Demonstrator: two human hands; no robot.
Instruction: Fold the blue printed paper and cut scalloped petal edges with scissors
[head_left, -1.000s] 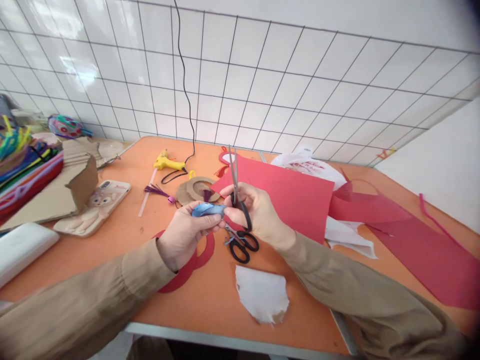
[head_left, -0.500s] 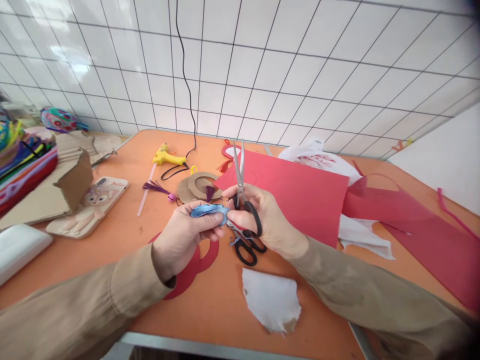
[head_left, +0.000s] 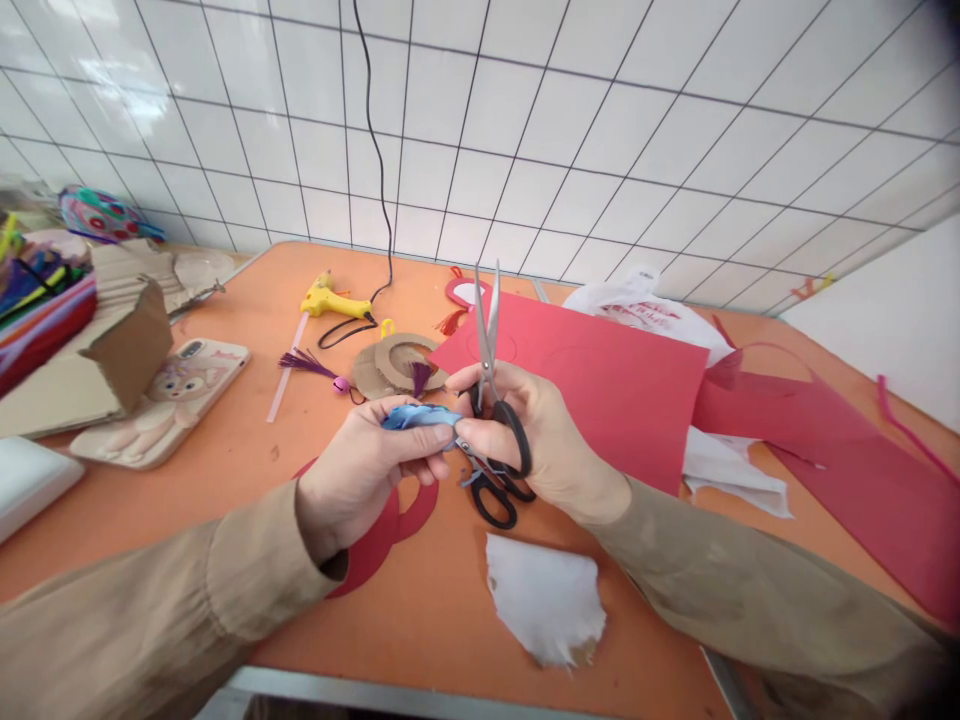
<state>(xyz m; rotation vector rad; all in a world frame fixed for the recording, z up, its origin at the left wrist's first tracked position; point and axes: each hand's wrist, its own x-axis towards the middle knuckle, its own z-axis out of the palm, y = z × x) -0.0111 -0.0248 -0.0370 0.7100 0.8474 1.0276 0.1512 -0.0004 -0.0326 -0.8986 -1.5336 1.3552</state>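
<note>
A small folded piece of blue fabric (head_left: 421,414) is pinched between the thumb and fingers of my left hand (head_left: 360,465). Steel scissors with black handles (head_left: 488,345) are hooked in my right hand (head_left: 555,435), blades pointing up and slightly apart. The right thumb and fingertip also touch the right end of the blue fabric. Below the hands, a second pair of black-handled scissors (head_left: 493,508) lies on the table with small blue scraps by its blades. Partly hidden under my left wrist are red paper rings (head_left: 420,515).
A red sheet (head_left: 622,390) covers the right middle of the orange table (head_left: 420,640). White fabric (head_left: 544,600) lies in front. Cardboard rings (head_left: 371,370), a purple tassel (head_left: 311,366), a yellow glue gun (head_left: 334,300) and a phone (head_left: 169,405) lie to the left. A cable (head_left: 375,150) runs up the wall.
The blades of the held scissors stand a little wider apart. The blue fabric has turned slightly between my fingers. My view has shifted a little; both hands keep their hold.
</note>
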